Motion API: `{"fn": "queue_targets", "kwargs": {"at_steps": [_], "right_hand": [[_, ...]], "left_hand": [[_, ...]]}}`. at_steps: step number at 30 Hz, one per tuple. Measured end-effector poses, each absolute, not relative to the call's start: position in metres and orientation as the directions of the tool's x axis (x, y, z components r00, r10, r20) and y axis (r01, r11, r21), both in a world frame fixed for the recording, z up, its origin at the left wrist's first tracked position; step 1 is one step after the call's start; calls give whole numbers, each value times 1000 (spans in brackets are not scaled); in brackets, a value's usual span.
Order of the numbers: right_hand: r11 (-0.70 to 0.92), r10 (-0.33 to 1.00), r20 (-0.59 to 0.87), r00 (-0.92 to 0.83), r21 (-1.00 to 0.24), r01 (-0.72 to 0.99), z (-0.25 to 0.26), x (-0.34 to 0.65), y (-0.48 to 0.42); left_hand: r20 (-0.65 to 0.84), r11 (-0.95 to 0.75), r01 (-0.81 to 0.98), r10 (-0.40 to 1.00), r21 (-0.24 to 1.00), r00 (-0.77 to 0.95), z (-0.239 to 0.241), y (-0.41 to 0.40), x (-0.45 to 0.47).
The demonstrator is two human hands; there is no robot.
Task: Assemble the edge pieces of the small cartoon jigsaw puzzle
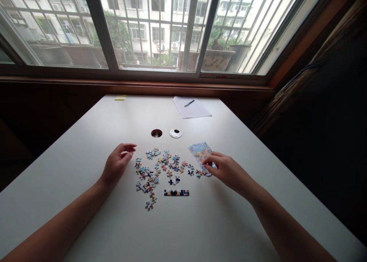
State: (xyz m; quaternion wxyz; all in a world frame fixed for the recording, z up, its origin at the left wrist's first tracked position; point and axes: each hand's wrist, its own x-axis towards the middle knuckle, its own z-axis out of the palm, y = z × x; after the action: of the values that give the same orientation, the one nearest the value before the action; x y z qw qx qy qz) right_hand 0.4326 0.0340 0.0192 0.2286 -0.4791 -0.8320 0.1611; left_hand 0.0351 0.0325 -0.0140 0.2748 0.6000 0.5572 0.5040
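Observation:
Loose jigsaw puzzle pieces (164,159) lie in a scattered group on the white table. In front of them is a short joined strip of puzzle pieces (176,192) with a dark heart shape. My left hand (117,163) hovers left of the pieces, its fingers loosely bent and apart, holding nothing. My right hand (225,170) is over the lower right part of a colourful picture card (198,150). Its thumb and index fingertip come close together there; whatever may be between them is too small to make out.
The white table (94,128) reaches to the window sill (137,84). Toward its far edge are paper sheets (197,111) with a pen (189,103) on top, and a yellow note (120,97). A round hole (156,133) in the tabletop is beside a round cover (175,133).

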Motion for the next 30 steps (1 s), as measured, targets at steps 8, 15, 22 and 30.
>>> {"fn": "queue_targets", "kwargs": {"at_steps": [8,15,22,30], "right_hand": [[516,828,73,-555,-484,707,19,449,37],[519,822,59,-567,-488,702,16,445,36],[467,826,-60,-560,-485,739,20,438,35],[420,809,-151,-569,-528,738,24,431,32]], "left_hand": [[270,-207,386,956,899,-117,-18,36,33],[259,-201,395,961,897,-100,-16,35,33],[255,-204,397,964,895,-79,-17,35,33],[240,-196,395,969,898,-65,-18,36,33]]}}
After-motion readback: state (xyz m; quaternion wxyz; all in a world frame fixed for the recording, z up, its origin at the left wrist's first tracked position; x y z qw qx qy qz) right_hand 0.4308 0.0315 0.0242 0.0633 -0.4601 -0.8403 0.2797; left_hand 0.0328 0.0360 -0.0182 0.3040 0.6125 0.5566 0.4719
